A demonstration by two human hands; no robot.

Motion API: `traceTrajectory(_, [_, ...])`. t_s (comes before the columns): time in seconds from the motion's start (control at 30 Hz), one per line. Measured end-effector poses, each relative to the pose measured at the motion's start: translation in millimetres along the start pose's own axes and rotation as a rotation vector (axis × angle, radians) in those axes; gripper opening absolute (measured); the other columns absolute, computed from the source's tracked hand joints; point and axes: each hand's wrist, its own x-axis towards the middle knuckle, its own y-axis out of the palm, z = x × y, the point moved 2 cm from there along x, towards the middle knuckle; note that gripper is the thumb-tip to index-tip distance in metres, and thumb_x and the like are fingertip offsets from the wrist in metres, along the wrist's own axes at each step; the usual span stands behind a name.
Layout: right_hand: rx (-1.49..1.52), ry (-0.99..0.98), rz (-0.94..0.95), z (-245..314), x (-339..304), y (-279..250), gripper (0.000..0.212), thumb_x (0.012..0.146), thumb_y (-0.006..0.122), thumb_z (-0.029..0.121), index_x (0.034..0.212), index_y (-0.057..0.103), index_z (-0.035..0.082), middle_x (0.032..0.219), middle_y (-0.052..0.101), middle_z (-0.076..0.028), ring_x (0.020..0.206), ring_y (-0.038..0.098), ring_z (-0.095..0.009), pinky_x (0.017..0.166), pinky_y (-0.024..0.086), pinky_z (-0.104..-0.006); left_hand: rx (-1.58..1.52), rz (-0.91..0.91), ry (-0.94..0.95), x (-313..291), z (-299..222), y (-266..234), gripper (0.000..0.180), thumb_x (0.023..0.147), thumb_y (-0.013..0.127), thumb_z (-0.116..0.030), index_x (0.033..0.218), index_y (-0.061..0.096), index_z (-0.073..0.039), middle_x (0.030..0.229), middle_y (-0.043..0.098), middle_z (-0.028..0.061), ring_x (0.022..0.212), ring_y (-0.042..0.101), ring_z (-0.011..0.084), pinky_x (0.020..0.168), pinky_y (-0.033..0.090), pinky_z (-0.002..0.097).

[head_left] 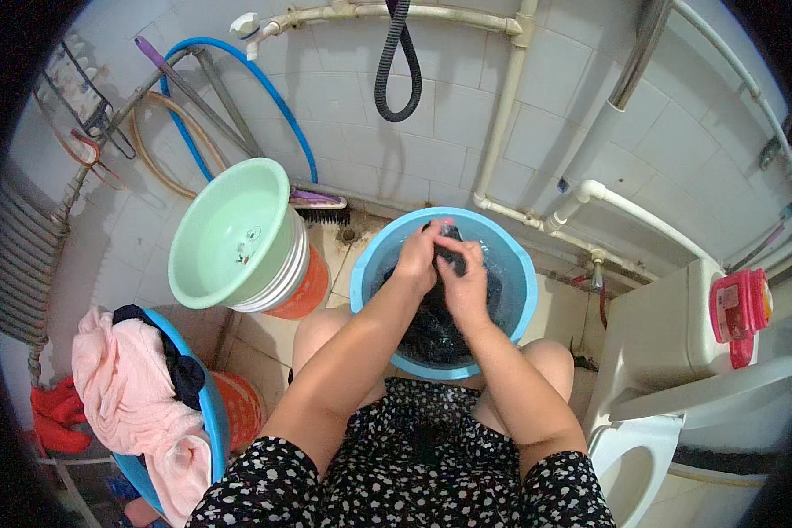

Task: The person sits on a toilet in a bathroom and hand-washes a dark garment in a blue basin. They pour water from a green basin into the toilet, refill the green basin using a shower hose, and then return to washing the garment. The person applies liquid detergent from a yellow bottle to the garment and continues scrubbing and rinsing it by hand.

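Note:
A light-blue plastic basin stands on the floor between my knees, with water and a dark wet garment in it. Above its far half, both my hands grip a bunched part of that dark cloth and sit close together. My left hand is closed round the cloth from the left. From the right, my right hand holds the same bunch with bent fingers. The rest of the garment hangs down and lies in the basin.
A pale-green basin sits on stacked buckets at the left. Nearer, a blue tub holds pink cloth and dark cloth. A brush lies by the wall. At the right stands a toilet; pipes and a black hose are on the wall.

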Motion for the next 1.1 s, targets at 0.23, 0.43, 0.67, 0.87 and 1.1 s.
traceTrajectory(0.23, [-0.260,-0.116,-0.084,-25,25,-4,0.046,0.087,0.055,0.015,0.132,0.044,0.009,0.148,0.023,-0.012,0.138,0.012,-0.035,0.109,0.011,-0.0482,-0.224,0.177,-0.127,-26,14,26,0.036,0.095,0.045,-0.030,0.120,0.047,-0.004,0.116,0.054,0.0086,0.103,0.053,0.0227,0.085,0.044,0.0386])
traceTrajectory(0.43, [0.046,0.064,0.017,-18,14,-4,0.047,0.094,0.045,0.019,0.137,0.034,0.002,0.148,0.021,-0.016,0.138,0.014,-0.032,0.110,0.014,-0.0421,-0.180,0.105,-0.153,-34,17,22,0.045,0.096,0.041,-0.034,0.131,0.041,-0.006,0.127,0.049,0.0078,0.115,0.046,0.0199,0.100,0.035,0.0365])
traceTrajectory(0.67, [-0.058,0.037,-0.076,-45,40,-22,0.048,0.096,0.041,0.024,0.138,0.032,0.004,0.146,0.024,-0.018,0.138,0.014,-0.031,0.110,0.014,-0.0390,0.012,0.024,0.002,-53,13,44,0.040,0.094,0.048,-0.029,0.125,0.048,-0.003,0.130,0.045,0.0078,0.119,0.040,0.0165,0.100,0.030,0.0321])
traceTrajectory(0.87, [-0.021,-0.055,0.116,-17,2,1,0.045,0.095,0.045,0.013,0.138,0.034,0.007,0.149,0.018,-0.017,0.139,0.013,-0.029,0.111,0.015,-0.0385,-0.087,0.107,-0.090,-31,7,20,0.043,0.094,0.047,-0.032,0.126,0.046,-0.003,0.122,0.053,0.0084,0.108,0.051,0.0202,0.095,0.038,0.0359])
traceTrajectory(1.1, [0.500,0.408,-0.197,-41,45,-61,0.052,0.096,0.037,0.045,0.134,0.041,0.010,0.129,0.051,-0.012,0.119,0.043,-0.023,0.101,0.032,-0.0358,0.498,0.096,0.201,-17,-16,25,0.036,0.098,0.037,-0.029,0.123,0.053,-0.009,0.117,0.058,0.0066,0.106,0.053,0.0203,0.096,0.038,0.0340])
